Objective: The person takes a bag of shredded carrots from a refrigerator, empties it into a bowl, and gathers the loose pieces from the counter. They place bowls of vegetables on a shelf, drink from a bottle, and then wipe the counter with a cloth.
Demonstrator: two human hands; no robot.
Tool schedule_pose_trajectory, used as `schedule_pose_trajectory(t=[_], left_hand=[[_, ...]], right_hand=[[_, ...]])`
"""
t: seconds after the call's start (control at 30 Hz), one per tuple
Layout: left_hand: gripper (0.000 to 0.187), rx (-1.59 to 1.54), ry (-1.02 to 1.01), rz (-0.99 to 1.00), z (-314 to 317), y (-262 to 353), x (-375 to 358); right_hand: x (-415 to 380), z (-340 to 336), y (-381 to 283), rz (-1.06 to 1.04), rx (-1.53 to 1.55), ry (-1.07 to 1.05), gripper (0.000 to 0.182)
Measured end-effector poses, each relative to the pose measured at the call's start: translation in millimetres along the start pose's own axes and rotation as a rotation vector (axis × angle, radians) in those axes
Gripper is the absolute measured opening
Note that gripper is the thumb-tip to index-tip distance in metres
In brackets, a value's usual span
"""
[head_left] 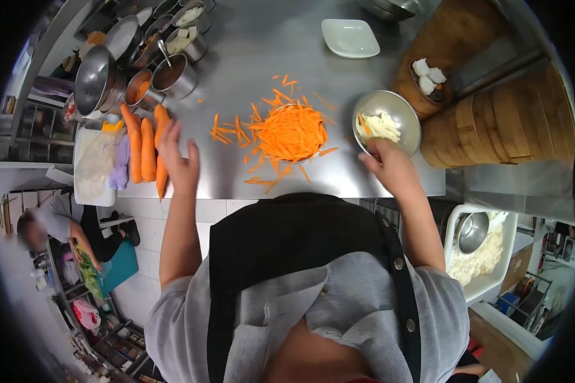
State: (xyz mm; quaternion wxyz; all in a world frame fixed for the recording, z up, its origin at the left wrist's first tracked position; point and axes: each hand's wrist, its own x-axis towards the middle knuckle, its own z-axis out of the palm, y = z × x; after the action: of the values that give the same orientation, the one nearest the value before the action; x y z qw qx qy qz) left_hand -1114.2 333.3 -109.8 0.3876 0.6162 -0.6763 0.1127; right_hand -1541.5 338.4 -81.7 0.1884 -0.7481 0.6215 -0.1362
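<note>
My left hand (180, 167) is open, thumb apart from the fingers, right beside several whole carrots (148, 150). Its fingertips overlap the nearest carrot in this view. A heap of carrot shreds (292, 132) rises over a round metal rim that barely shows, with loose shreds scattered on the steel table around it. On the other side, my right hand (393, 165) grips the near rim of a metal bowl (407, 124), fingers over the inside and thumb outside. Pale shreds (382, 125) and a few orange bits lie in that bowl.
A white dish (350, 38) sits at the back of the table (249, 70). Bamboo steamers (492, 127) stack up on the right. Metal pots (172, 75) crowd the back left, near a white board (89, 175) holding bags. Another person (76, 220) handles greens at lower left.
</note>
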Motion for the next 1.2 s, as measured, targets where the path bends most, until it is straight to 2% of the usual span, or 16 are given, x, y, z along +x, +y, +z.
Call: schedule_pose_trajectory(t=[0.07, 0.13, 0.23, 0.3, 0.43, 0.53, 0.57, 0.6, 0.67, 0.73, 0.8, 0.9, 0.93, 1.0, 1.1, 1.2], left_hand=[[0.039, -0.071, -0.020, 0.034, 6, 30, -8], [0.029, -0.170, 0.002, 0.056, 10, 57, -15], [0.028, -0.288, -0.057, 0.140, 12, 89, -25], [0.031, -0.356, -0.106, 0.191, 17, 100, -31], [0.058, -0.370, -0.263, 0.192, 27, 113, -37], [0.085, -0.367, -0.330, 0.192, 37, 115, -30], [0.094, -0.371, -0.345, 0.215, 40, 114, -25], [0.103, -0.378, -0.360, 0.233, 42, 114, -21], [0.106, -0.399, -0.336, 0.207, 45, 117, -14], [0.109, -0.438, -0.301, 0.224, 53, 112, -5], [0.114, -0.492, -0.269, 0.273, 67, 101, -6], [0.123, -0.742, -0.280, 0.192, 79, 86, -9], [0.126, -0.787, -0.259, 0.221, 81, 79, -11], [0.131, -0.883, -0.221, 0.274, 84, 65, -15], [0.132, -0.958, -0.236, 0.220, 93, 54, -30], [0.137, -1.167, -0.395, -0.037, 109, 63, -43]], right_hand=[[17, 0, 3, 0.052, 0.088, 0.066, 0.022], [36, 3, 11, 0.024, -0.085, 0.103, 0.025], [61, 10, 10, 0.103, -0.266, 0.033, 0.023], [73, 18, 12, 0.138, -0.245, 0.036, 0.021], [80, 24, 15, 0.192, -0.194, 0.010, 0.016], [69, 14, 9, 0.222, -0.059, 0.187, 0.015], [68, 18, 14, 0.138, 0.046, 0.313, 0.011], [65, 16, 3, 0.101, 0.250, 0.303, 0.010], [50, 8, -24, 0.021, 0.643, 0.274, 0.008], [43, 12, -57, -0.146, 0.560, 0.306, 0.013], [48, 22, -75, -0.388, 0.261, 0.307, 0.020], [46, 39, -95, -0.392, 0.234, 0.343, 0.036], [44, 42, -96, -0.381, 0.270, 0.374, 0.041], [39, 49, -92, -0.353, 0.339, 0.433, 0.050], [34, 78, -67, -0.262, 0.406, 0.519, 0.057], [43, 110, -59, -0.091, 0.673, 0.496, 0.054]])
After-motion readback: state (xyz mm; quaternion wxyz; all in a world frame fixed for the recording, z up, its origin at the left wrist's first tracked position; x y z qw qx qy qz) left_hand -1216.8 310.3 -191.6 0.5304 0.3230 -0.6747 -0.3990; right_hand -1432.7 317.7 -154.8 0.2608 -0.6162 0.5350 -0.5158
